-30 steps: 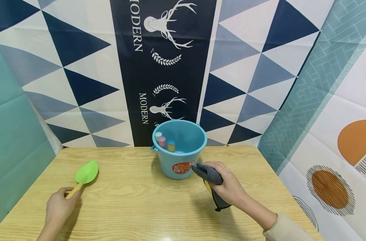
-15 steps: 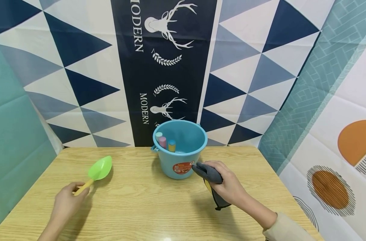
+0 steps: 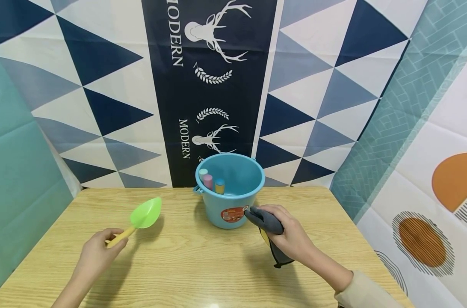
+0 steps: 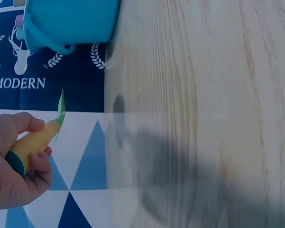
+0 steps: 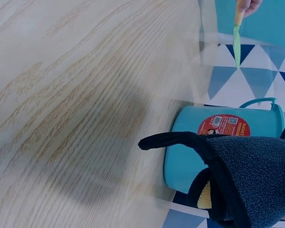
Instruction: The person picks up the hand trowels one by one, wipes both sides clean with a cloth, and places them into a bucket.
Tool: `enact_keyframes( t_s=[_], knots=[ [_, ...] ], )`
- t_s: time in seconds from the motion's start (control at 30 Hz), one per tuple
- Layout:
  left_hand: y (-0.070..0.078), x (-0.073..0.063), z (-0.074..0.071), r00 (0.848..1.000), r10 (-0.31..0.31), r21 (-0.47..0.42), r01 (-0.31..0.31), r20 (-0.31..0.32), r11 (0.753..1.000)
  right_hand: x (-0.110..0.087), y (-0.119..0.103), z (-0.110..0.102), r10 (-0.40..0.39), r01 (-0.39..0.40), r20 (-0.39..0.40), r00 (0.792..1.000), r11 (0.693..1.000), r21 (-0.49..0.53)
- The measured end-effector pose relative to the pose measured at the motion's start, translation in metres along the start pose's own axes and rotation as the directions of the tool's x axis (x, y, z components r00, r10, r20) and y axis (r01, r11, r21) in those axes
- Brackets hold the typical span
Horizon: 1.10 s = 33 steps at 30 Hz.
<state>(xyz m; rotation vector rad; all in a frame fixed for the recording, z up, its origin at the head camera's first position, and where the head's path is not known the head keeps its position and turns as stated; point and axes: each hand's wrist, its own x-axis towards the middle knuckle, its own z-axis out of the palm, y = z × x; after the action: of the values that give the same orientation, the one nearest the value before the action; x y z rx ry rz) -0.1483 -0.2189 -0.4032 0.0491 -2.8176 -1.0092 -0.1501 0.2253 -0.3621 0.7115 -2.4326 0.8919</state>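
Observation:
My left hand [image 3: 99, 252] pinches the yellow handle of a toy shovel [image 3: 146, 214], whose green blade points up and to the right over the table. In the left wrist view, thumb and fingers close around the shovel's handle [image 4: 35, 145]. On the other side, my right hand [image 3: 295, 237] grips a folded dark grey cloth [image 3: 269, 222] with a yellow inner side. That cloth [image 5: 256, 175] hangs in front of a blue bucket [image 3: 213, 211], overlapping its lower right side in the head view. Several coloured sticks or tubes [image 3: 208, 181] stand inside the bucket.
The bucket stands at the back middle of the wooden table [image 3: 172, 273], its handle [image 3: 197, 189] lowered on the left. Close behind the table's far edge hangs a patterned wall cloth [image 3: 214, 85]. Teal and white sheets flank both sides.
My left hand has moved the shovel rightward and slightly up, towards the bucket. The right hand, the cloth and the bucket have stayed nearly still.

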Motion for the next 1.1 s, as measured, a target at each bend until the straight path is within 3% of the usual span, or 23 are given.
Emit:
enact_keyframes(
  t_s=[0.13, 0.43, 0.93, 1.1],
  knots=[
    [0.005, -0.002, 0.001, 1.000, 0.020, 0.007, -0.020, -0.001, 1.000, 0.000, 0.001, 0.000, -0.004, 0.004, 0.001, 1.000, 1.000, -0.001],
    [0.014, -0.003, -0.001, 0.998, 0.016, 0.018, -0.017, 0.068, 1.000, 0.000, 0.001, 0.000, 0.003, -0.003, 0.008, 1.000, 1.000, -0.002],
    [0.037, -0.013, 0.006, 0.988, 0.137, 0.024, -0.139, 0.071, 0.990, 0.001, 0.002, 0.001, -0.010, 0.010, 0.012, 1.000, 1.000, -0.008],
    [0.042, -0.015, 0.009, 0.985, 0.145, 0.022, -0.147, 0.094, 0.989, 0.001, 0.002, 0.001, -0.019, 0.019, 0.014, 1.000, 1.000, -0.009]
  ],
)
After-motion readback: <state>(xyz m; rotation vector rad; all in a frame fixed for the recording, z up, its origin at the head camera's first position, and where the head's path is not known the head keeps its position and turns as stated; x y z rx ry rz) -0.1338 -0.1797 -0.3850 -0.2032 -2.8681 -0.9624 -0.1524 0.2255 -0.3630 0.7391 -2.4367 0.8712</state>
